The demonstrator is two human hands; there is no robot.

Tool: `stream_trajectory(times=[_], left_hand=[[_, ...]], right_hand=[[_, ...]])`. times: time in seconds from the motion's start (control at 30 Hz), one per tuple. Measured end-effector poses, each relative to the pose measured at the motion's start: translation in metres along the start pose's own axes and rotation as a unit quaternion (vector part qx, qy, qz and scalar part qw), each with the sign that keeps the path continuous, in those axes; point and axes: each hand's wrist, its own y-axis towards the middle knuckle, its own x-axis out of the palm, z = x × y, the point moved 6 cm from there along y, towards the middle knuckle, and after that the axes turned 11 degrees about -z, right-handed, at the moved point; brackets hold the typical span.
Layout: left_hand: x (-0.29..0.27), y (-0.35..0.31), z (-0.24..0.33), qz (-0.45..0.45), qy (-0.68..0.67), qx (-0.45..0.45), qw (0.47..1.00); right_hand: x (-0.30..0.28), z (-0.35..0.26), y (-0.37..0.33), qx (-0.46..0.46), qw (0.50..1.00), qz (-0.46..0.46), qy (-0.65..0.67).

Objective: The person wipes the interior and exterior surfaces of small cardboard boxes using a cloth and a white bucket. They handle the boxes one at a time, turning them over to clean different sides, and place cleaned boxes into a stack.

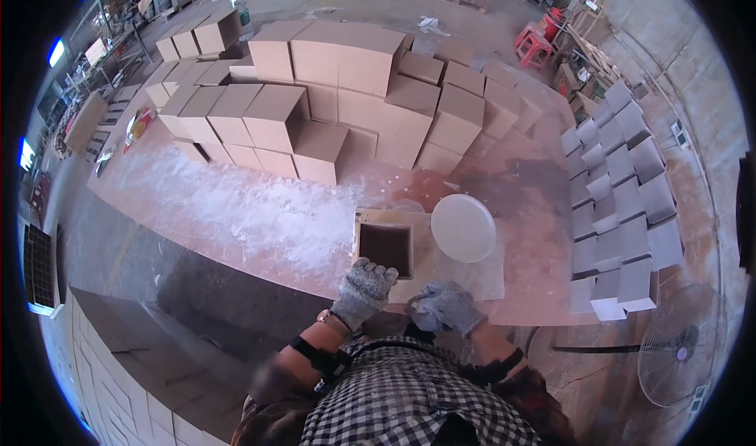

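Note:
In front of me stands an open square box (403, 275) with pale rims and a dark hollow inside. My left hand (365, 290), in a grey knit glove, has its fingers curled over the near left corner of this box. To the right of it, my right hand (447, 306) in a matching glove is closed low by the board's near edge; whatever is in its fingers is hidden. A round white disc (463, 227) lies just right of the box. Under both is a pale flat board (492, 281).
White powder (260, 202) covers the reddish table (543, 269) at left. Stacked tan blocks (260, 119) fill its far side. Rows of grey blocks (622, 202) stand at right. A fan (681, 347) is at lower right, with red stools (535, 44) farther back.

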Motion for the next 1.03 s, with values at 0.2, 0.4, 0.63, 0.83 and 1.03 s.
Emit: stream_trajectory(times=[0.2,0.4,0.63,0.83,1.03], left_hand=[[0.009,0.022,0.008,-0.063,0.034,-0.114,0.991],[0.017,0.051,0.014,-0.019,-0.102,-0.137,0.985],[-0.058,0.021,-0.019,0.065,-0.087,0.005,0.994],[-0.039,0.005,-0.026,-0.029,-0.013,0.093,0.995],[-0.028,-0.002,-0.030,-0.018,-0.032,0.057,0.998]], right_hand=[[-0.022,0.025,-0.041,-0.047,0.975,0.213,0.047],[-0.027,0.046,-0.026,0.161,0.902,0.193,0.352],[-0.061,0.051,-0.011,0.102,0.964,0.246,-0.002],[-0.085,0.008,0.046,0.056,0.959,0.218,-0.173],[-0.037,-0.009,0.045,0.117,0.970,0.206,-0.056]])
